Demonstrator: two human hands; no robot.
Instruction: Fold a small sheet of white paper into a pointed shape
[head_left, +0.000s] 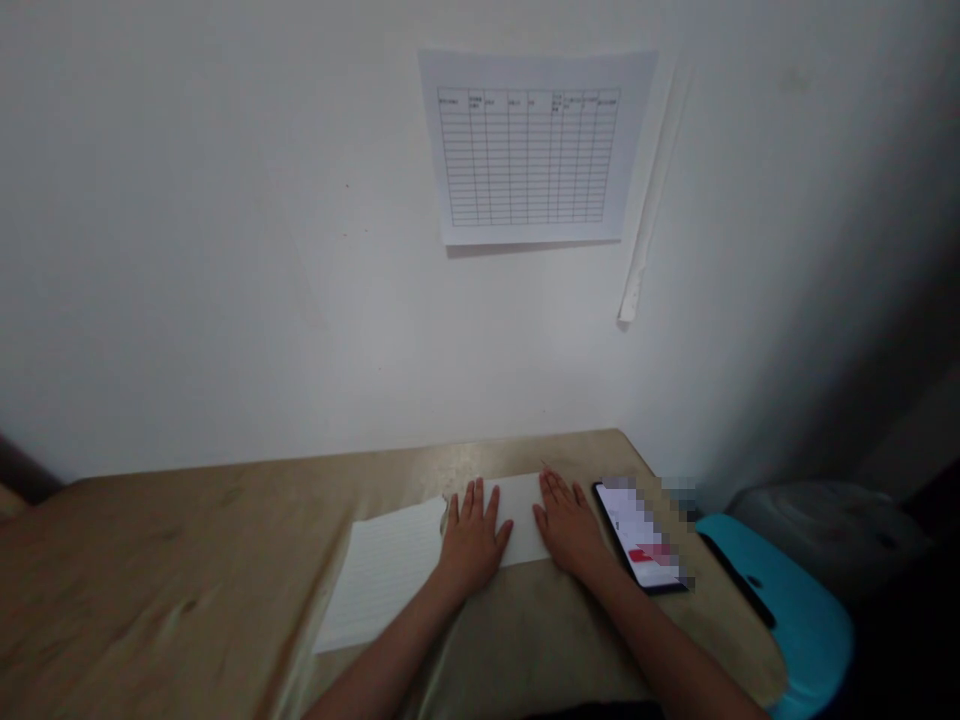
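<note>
A white sheet of paper (517,515) lies flat on the table between my two hands. My left hand (474,540) rests palm down over its left side, fingers stretched and spread. On its right edge lies my right hand (568,522), palm down too, with the fingers extended and the thumb apart. Just left of my left hand is a lined notebook page (386,570), with a ragged edge near my fingers. Part of that page is hidden under my left forearm. Neither hand grips anything.
A phone (641,540) with a lit screen, partly pixelated, lies right of my right hand. Beyond the table's (187,590) right edge is a turquoise object (802,600). A printed grid sheet (536,150) hangs on the white wall behind, beside a narrow white strip (649,220).
</note>
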